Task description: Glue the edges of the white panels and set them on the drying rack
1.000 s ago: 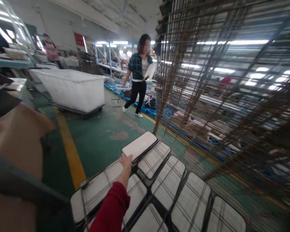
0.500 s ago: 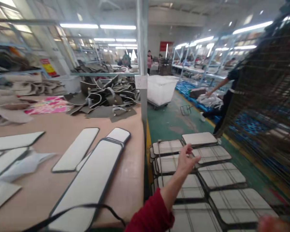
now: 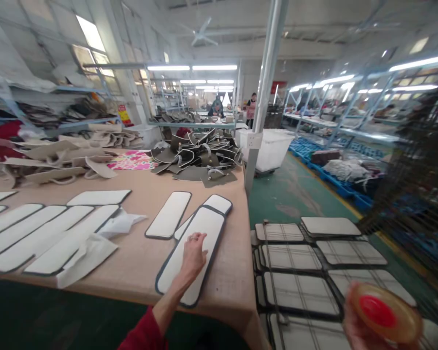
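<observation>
My left hand (image 3: pixel 194 255), in a red sleeve, is over a long white panel (image 3: pixel 213 233) with dark edging on the table. Its fingers are loosely bent, with a gap between thumb and forefinger; whether they touch the panel I cannot tell. Under that panel's far end lie other white panels, partly covered. Beside it is a separate white panel (image 3: pixel 169 214). At the lower right, my right hand (image 3: pixel 355 323) is wrapped round an amber roll with a red centre (image 3: pixel 390 311), which looks like tape and is blurred. Rows of white panels (image 3: pixel 301 291) lie below it under thin cords.
More edged panels (image 3: pixel 73 238) and crumpled white sheets (image 3: pixel 89 257) lie on the left of the table (image 3: pixel 131 287). Dark cut pieces (image 3: pixel 200 158) are heaped at its back. A metal post (image 3: pixel 264 97) rises at the right corner. Beyond stands a white bin (image 3: pixel 273 150).
My left hand has moved left from above the corded panels to the panel on the table. My right hand and the amber roll have come further into view. The view has swung left.
</observation>
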The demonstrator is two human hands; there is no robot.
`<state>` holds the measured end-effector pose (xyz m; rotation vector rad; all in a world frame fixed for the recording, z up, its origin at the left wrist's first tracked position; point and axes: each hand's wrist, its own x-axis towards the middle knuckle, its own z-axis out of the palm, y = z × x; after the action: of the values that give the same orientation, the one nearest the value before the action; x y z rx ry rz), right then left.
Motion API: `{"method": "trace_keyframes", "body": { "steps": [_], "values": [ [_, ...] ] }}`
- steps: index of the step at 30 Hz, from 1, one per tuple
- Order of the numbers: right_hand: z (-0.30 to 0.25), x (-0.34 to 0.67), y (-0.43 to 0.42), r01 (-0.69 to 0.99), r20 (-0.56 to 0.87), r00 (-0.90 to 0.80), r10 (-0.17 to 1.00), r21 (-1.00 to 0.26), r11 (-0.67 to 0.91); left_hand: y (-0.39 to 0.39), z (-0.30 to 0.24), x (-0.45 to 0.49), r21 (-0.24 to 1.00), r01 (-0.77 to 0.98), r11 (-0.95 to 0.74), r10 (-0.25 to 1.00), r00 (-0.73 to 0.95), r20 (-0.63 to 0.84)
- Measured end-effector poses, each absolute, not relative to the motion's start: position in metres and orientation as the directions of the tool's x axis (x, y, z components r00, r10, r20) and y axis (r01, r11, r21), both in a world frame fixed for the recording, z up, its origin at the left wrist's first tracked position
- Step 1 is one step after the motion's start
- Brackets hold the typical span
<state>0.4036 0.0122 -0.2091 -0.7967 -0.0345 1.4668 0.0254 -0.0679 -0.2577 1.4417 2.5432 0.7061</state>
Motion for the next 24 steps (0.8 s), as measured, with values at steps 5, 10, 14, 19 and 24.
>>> {"method": "trace_keyframes", "body": {
  "steps": [5,10,14,19,24],
  "values": [
    [-0.186,0.346,0.017,-0.88,-0.499,0.103,0.86,-0.449,-0.155,-0.063,-0.265,-0.026,0.171,0.904,0.391,0.919,-0.392,-0.026],
    [-0.184,0.297,0.018,-0.881,-0.388,0.064,0.92,-0.455,-0.131,-0.07,-0.269,-0.045,0.224,0.934,0.278,0.96,-0.268,-0.077],
    [-0.189,0.272,0.015,-0.882,-0.346,0.039,0.938,-0.454,-0.131,-0.077,-0.271,-0.052,0.309,0.927,0.215,0.976,-0.198,-0.086],
    [-0.182,0.249,0.011,-0.863,-0.311,0.039,0.95,-0.489,-0.124,-0.042,-0.266,-0.065,0.283,0.804,0.523,0.833,-0.552,0.028],
    [-0.178,0.232,0.006,-0.868,-0.308,0.031,0.951,-0.48,-0.127,-0.016,-0.269,-0.073,0.28,0.788,0.549,0.828,-0.559,-0.05]
  ]
}}
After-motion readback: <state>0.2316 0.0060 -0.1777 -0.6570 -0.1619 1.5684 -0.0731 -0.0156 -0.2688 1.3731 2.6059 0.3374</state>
